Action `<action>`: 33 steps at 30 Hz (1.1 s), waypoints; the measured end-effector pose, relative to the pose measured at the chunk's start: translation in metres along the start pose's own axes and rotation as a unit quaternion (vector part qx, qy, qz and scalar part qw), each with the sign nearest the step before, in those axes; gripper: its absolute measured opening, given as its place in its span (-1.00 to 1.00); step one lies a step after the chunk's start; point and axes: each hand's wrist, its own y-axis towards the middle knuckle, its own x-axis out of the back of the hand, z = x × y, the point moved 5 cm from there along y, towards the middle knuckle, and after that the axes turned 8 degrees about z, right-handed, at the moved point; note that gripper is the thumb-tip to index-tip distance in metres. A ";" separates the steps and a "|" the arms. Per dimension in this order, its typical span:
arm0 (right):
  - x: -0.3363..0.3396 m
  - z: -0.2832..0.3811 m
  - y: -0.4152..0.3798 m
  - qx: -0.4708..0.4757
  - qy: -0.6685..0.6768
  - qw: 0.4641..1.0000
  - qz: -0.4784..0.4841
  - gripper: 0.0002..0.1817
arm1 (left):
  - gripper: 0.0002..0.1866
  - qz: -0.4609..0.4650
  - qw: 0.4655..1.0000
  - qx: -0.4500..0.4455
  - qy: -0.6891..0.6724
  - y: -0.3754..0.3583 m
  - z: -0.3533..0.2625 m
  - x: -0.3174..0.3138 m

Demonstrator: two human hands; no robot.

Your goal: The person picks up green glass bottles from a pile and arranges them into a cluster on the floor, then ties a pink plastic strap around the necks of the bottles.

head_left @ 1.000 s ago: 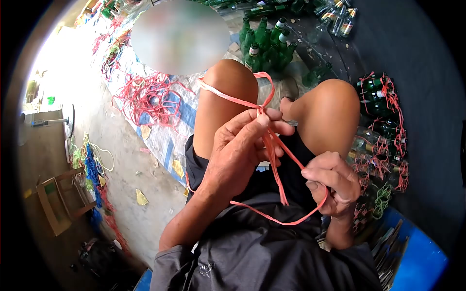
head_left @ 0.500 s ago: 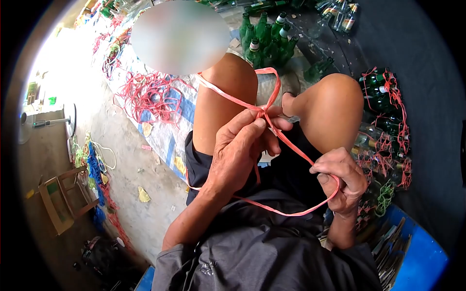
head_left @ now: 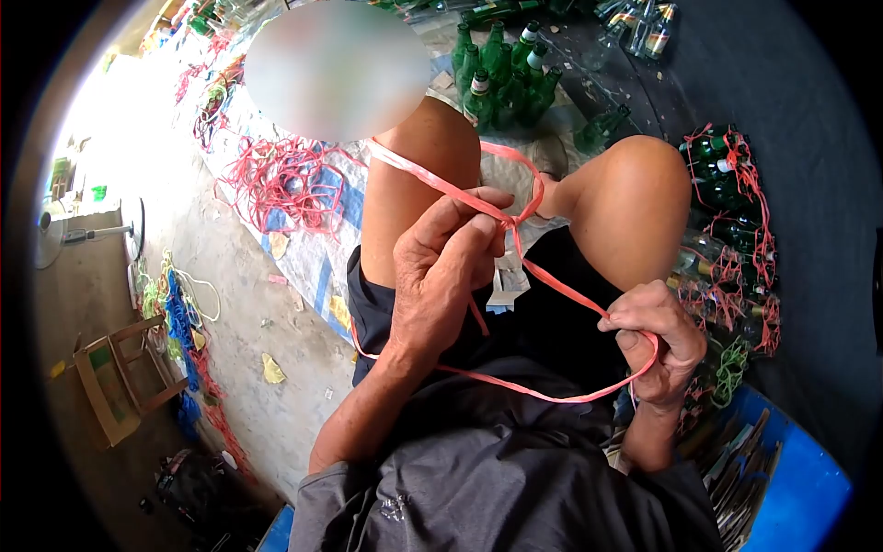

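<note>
A pink plastic string (head_left: 570, 293) runs between my two hands, with a knot near my left fingertips. My left hand (head_left: 446, 262) pinches the string just beside that knot, above my lap. One strand goes up from there around my left knee, and a loop stands out beyond the knot. Over my right thigh, my right hand (head_left: 658, 340) is closed on the string between thumb and fingers. From it a slack length curves back across my shirt, passing behind my left wrist.
Green bottles (head_left: 506, 78) stand upright beyond my knees. String-tied bottles (head_left: 731, 230) lie at the right, above a blue container (head_left: 800, 469). A pink string heap (head_left: 280, 184) lies on the sheet at left. Farther left are a fan (head_left: 138, 228) and a wooden frame (head_left: 129, 373).
My right hand has shifted slightly right and down, and the string between my hands follows. My left hand has moved slightly left, its fingers now more curled, and the knot sits clearer of the fingertips.
</note>
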 end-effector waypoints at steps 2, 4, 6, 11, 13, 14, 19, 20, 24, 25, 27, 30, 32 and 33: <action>0.001 0.001 0.001 0.004 -0.010 1.000 0.002 -0.82 | -0.67 0.014 1.000 -0.010 -0.009 0.000 0.000 0.001; 0.004 0.001 -0.001 0.003 -0.017 1.000 0.007 -0.82 | -0.66 0.019 1.000 -0.019 -0.010 -0.001 -0.001 0.000; 0.009 -0.002 -0.003 -0.003 -0.022 1.000 0.015 -0.82 | -0.67 0.020 0.999 -0.013 -0.031 -0.001 -0.001 0.001; 0.018 -0.004 -0.011 -0.029 -0.027 0.999 0.029 -0.84 | -0.73 0.036 0.998 -0.047 -0.037 -0.003 0.000 0.008; 0.021 -0.003 -0.015 -0.048 -0.039 0.997 0.041 -0.84 | -0.74 0.022 0.998 -0.065 -0.001 -0.004 -0.002 0.007; 0.021 -0.003 -0.016 -0.057 -0.044 0.996 0.047 -0.84 | -0.75 0.037 0.997 -0.071 -0.008 -0.004 -0.001 0.007; 0.016 -0.001 -0.014 -0.039 -0.041 0.995 0.078 -0.85 | -0.78 0.053 0.983 -0.149 0.093 -0.002 -0.009 0.003; 0.016 -0.002 -0.014 -0.041 -0.042 0.995 0.085 -0.85 | -0.78 0.050 0.978 -0.164 0.119 -0.001 -0.011 0.002; 0.011 -0.002 -0.016 -0.053 -0.047 0.991 0.113 -0.85 | -0.74 0.045 0.989 -0.108 0.087 -0.003 -0.008 0.013; 0.009 -0.003 -0.016 -0.065 -0.047 0.989 0.123 -0.85 | -0.73 0.041 0.994 -0.074 0.062 -0.004 -0.005 0.015; 0.006 -0.002 -0.014 -0.083 -0.062 0.984 0.146 -0.82 | -0.70 0.039 0.997 -0.071 0.010 -0.002 -0.005 0.014; 0.001 -0.001 -0.013 -0.084 -0.087 0.982 0.147 -0.78 | -0.65 0.045 0.994 -0.049 -0.085 -0.003 -0.003 0.014; 0.000 -0.001 -0.014 -0.095 -0.113 0.977 0.153 -0.69 | -0.65 0.058 0.990 -0.067 -0.112 -0.002 -0.002 0.011; 0.000 0.000 -0.015 -0.106 -0.133 0.973 0.159 -0.66 | -0.65 0.062 0.989 -0.069 -0.119 -0.003 -0.002 0.012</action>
